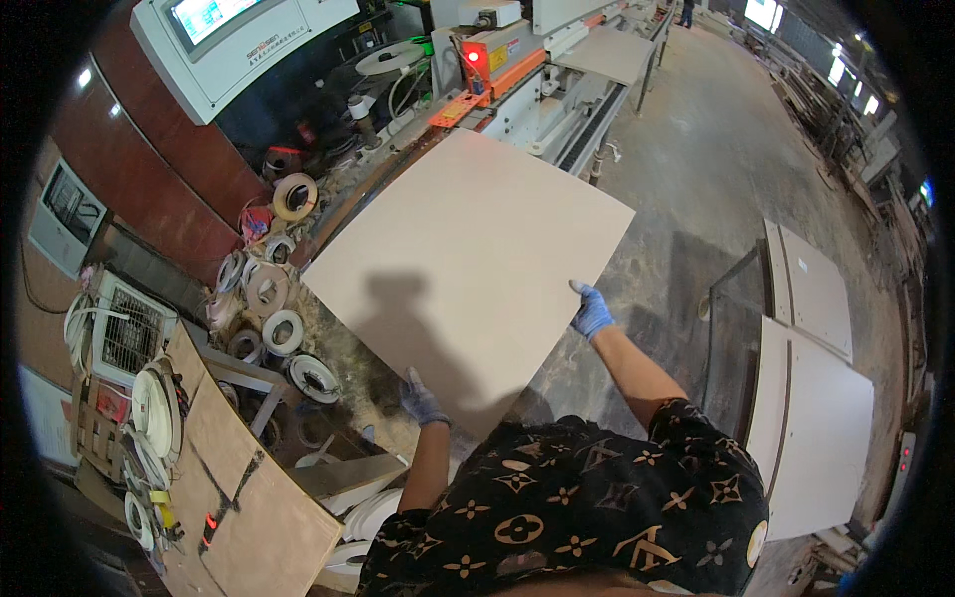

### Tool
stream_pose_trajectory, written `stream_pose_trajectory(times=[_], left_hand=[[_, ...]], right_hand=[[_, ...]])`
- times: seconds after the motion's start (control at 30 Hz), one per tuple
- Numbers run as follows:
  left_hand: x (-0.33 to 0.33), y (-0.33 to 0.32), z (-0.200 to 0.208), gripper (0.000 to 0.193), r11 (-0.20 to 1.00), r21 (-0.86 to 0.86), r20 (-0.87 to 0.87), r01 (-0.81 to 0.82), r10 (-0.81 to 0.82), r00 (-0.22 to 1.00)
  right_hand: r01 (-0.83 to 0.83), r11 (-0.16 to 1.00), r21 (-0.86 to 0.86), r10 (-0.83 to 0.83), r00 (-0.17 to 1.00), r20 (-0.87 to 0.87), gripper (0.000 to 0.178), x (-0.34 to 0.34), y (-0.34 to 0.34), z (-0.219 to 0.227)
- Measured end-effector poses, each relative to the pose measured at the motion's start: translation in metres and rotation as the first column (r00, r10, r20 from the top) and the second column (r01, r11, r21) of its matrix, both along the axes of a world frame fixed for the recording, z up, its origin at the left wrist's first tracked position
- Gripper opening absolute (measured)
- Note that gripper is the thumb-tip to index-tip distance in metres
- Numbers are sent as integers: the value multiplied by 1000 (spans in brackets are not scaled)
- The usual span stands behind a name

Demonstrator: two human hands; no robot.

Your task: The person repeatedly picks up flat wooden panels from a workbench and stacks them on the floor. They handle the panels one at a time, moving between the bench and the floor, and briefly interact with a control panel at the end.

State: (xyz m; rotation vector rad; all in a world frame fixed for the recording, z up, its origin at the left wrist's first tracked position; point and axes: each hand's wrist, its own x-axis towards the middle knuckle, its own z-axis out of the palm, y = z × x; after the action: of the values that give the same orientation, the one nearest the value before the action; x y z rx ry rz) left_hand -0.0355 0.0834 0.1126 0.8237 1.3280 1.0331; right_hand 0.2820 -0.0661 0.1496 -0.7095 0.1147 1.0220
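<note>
A large, flat, light beige board (497, 229) spans the space in front of me, its far corner at the bed of a long machine (507, 75). My left hand (425, 401), in a bluish-grey glove, grips the board's near left edge, thumb on top. On the right edge, my right hand (593, 310), in a blue glove, holds on with its thumb above and the other fingers at the side or underneath. Both hands' lower fingers are partly hidden. My shadow falls over the board's near half.
Rolls of edge banding (283, 332) lie on the floor at left, below a control panel (224, 50). A wooden tabletop (239, 488) carrying a red-and-black tool (209, 527) stands near left. White panels (816, 428) are stacked at right. Another board (609, 55) rests farther along the machine.
</note>
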Motion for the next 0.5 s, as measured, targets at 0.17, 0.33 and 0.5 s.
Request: stream_pose_trajectory(times=[0.17,0.33,0.5], left_hand=[[55,27,6,59,988,-153,333,17,35,942],[88,46,5,59,980,-192,295,50,9,956],[125,62,7,57,991,-119,404,60,-7,915]], right_hand=[[-212,977,13,211,963,-169,53,-63,35,-4],[-260,965,-16,246,930,-272,60,-64,51,-14],[-320,947,-26,292,892,-345,62,-21,62,6]])
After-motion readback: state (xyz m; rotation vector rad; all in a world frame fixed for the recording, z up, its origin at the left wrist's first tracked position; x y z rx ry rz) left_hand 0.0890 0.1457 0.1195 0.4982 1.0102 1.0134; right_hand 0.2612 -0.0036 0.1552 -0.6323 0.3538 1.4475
